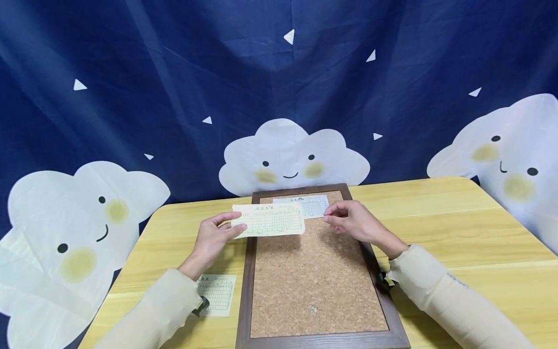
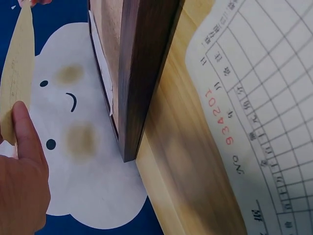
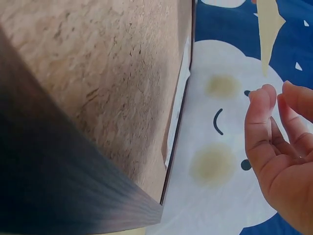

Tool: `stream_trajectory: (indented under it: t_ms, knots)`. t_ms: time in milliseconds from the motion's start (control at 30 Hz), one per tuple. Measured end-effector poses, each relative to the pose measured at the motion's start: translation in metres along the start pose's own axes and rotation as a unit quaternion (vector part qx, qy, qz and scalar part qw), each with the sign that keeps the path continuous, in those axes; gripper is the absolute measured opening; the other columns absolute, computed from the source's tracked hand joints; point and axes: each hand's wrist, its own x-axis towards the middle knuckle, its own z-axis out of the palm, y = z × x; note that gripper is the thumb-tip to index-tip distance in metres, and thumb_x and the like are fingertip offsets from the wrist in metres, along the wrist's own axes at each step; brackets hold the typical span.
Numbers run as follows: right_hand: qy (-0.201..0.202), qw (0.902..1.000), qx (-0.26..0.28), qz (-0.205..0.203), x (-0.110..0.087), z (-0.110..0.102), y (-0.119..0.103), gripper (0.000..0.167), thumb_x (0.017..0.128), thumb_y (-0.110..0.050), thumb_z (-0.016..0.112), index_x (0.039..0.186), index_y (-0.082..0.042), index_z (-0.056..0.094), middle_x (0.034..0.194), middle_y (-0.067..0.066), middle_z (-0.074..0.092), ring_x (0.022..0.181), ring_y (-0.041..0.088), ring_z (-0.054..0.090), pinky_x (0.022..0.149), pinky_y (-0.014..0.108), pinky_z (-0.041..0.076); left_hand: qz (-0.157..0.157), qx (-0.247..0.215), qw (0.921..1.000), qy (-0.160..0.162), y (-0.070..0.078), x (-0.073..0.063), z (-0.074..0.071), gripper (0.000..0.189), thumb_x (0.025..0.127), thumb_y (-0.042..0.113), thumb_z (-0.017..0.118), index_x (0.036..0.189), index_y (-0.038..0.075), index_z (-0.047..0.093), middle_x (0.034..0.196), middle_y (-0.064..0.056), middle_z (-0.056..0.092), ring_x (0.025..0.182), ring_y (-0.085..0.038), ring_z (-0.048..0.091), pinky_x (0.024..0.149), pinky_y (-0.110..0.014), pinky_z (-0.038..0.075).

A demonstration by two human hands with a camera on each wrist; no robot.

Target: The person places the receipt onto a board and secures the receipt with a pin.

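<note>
1. Head view: the left hand point(image 1: 213, 238) pinches the cream slip point(image 1: 270, 221) at its left end, thumb on the printed face; the slip extends rightward from that grip.
2. The slip's long axis runs left to right, across the near-to-far length of the corkboard point(image 1: 318, 286). It is held up above the board's far part, apart from the cork, as the left wrist view shows.
3. The right hand point(image 1: 355, 222) is bent, thumb and forefinger close together; I cannot tell whether they pinch anything small. They are just beyond the slip's free right end, so the right hand is nearer that end, seemingly the relation that matters.
4. Behind the cream slip, a white slip point(image 1: 315, 209) lies on the cork near the far edge, its right corner by the right fingertips.
</note>
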Motion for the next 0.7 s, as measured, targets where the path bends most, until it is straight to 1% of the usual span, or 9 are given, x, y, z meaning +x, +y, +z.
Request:
stream_trajectory:
  t_ms: [167,233,400,500,700]
  knots:
    - [-0.007,0.9999,0.011,-0.001,0.003,0.003,-0.001,0.011,0.095,-0.003,0.066,0.100,0.007,0.067,0.082,0.011,0.066,0.075,0.026,0.064,0.067,0.035,0.057,0.005,-0.015,0.9998,-0.010,0.000,0.000,0.002,0.043,0.083,0.004,0.081,0.122,-0.006,0.066,0.083,0.001,0.069,0.074,-0.005,0.061,0.066,-0.019,0.052]
    - [-0.008,0.9999,0.010,-0.005,0.004,0.004,-0.001,0.012,0.095,-0.003,0.066,0.100,0.007,0.067,0.082,0.011,0.067,0.073,0.025,0.063,0.066,0.036,0.057,0.006,-0.018,0.9997,-0.012,0.000,0.000,0.003,0.043,0.083,0.004,0.081,0.122,-0.006,0.065,0.083,0.002,0.068,0.073,-0.005,0.060,0.066,-0.019,0.052]
    - [-0.008,0.9999,-0.001,-0.014,0.005,0.007,-0.003,0.013,0.095,-0.005,0.067,0.100,0.007,0.067,0.079,0.013,0.066,0.069,0.021,0.060,0.061,0.032,0.054,0.002,-0.017,0.9998,-0.007,-0.001,0.001,0.006,0.042,0.082,0.005,0.081,0.121,-0.004,0.067,0.088,0.000,0.068,0.075,-0.006,0.060,0.066,-0.019,0.052]
    - [-0.008,0.9999,0.001,-0.012,0.006,0.008,-0.004,0.012,0.095,-0.005,0.067,0.100,0.006,0.068,0.080,0.014,0.065,0.069,0.021,0.060,0.061,0.030,0.054,0.002,-0.016,0.9999,-0.007,0.000,0.001,0.008,0.042,0.082,0.005,0.082,0.120,-0.004,0.068,0.091,0.000,0.069,0.076,-0.006,0.061,0.066,-0.019,0.052]
    - [-0.014,0.9998,0.008,-0.009,0.010,0.013,-0.007,0.012,0.095,-0.005,0.067,0.100,0.006,0.067,0.081,0.012,0.065,0.072,0.023,0.061,0.062,0.030,0.054,0.007,-0.025,0.9995,-0.016,0.001,0.000,0.011,0.042,0.082,0.003,0.081,0.121,-0.004,0.067,0.083,0.000,0.068,0.073,-0.006,0.060,0.065,-0.020,0.052]
